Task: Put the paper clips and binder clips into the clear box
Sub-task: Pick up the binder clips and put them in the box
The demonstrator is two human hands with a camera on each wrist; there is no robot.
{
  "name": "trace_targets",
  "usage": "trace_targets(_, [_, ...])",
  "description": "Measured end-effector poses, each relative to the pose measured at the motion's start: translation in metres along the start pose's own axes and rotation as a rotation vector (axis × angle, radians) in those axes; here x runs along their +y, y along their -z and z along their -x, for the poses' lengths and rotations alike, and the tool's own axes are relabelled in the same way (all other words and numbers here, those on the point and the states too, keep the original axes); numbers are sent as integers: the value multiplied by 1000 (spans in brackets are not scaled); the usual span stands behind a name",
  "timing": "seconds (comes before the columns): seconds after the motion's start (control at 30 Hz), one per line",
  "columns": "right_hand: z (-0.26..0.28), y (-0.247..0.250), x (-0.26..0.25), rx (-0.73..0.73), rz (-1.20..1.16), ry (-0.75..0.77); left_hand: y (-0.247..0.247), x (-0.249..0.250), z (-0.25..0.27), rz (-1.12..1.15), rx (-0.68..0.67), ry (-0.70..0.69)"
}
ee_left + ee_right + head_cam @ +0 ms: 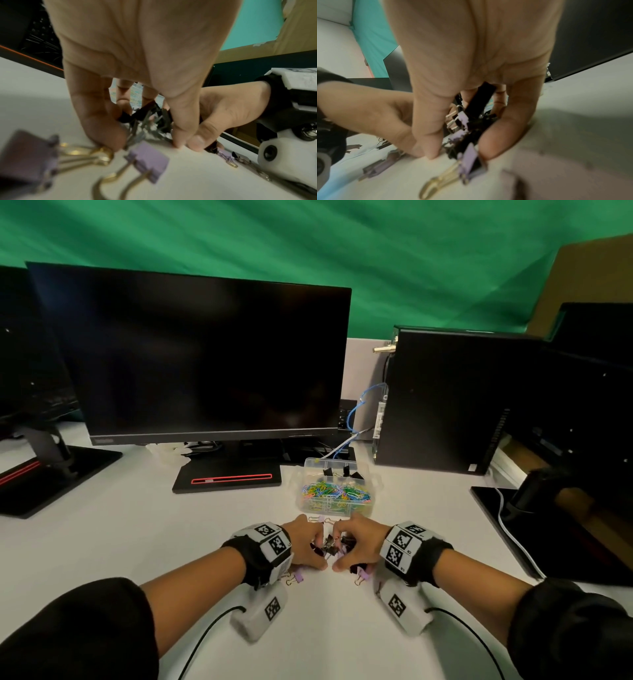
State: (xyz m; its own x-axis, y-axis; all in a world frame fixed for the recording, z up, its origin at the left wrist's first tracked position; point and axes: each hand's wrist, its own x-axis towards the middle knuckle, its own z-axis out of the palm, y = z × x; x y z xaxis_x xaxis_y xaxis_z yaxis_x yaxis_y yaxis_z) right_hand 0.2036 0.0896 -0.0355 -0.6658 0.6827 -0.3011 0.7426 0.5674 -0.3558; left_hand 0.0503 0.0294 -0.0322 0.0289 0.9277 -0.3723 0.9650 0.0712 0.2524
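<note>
The clear box stands mid-table, with coloured paper clips in front and black binder clips behind. Just short of it, my left hand and right hand meet thumb to thumb and cup a heap of black and purple binder clips. The left fingers curl round the heap, and the right fingers curl round its other side. Loose purple binder clips lie by the left wrist, by the right thumb and just beyond the hands.
A monitor on its stand rises behind the box, with a black computer tower to the right and cables between them. More monitor bases sit at the far left and far right.
</note>
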Motion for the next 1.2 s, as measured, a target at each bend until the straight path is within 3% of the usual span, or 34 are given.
trace_targets(0.27, [-2, -1, -6, -57, 81, 25, 1, 3, -4, -128, 22, -41])
trace_targets(0.43, [-3, 0, -8, -78, 134, 54, 4, 0, -9, -86, 30, -71])
trace_targets(0.7, [-10, 4, 8, -18, 123, 140, 16, -6, -7, -84, -18, -83])
trace_targets(1.0, [-8, 40, 16, -113, -1, 146, 61, -20, -33, 158, 114, -148])
trace_targets(1.2, [-23, 84, 16, -159, -73, 91, 91, -22, -68, 323, 179, -104])
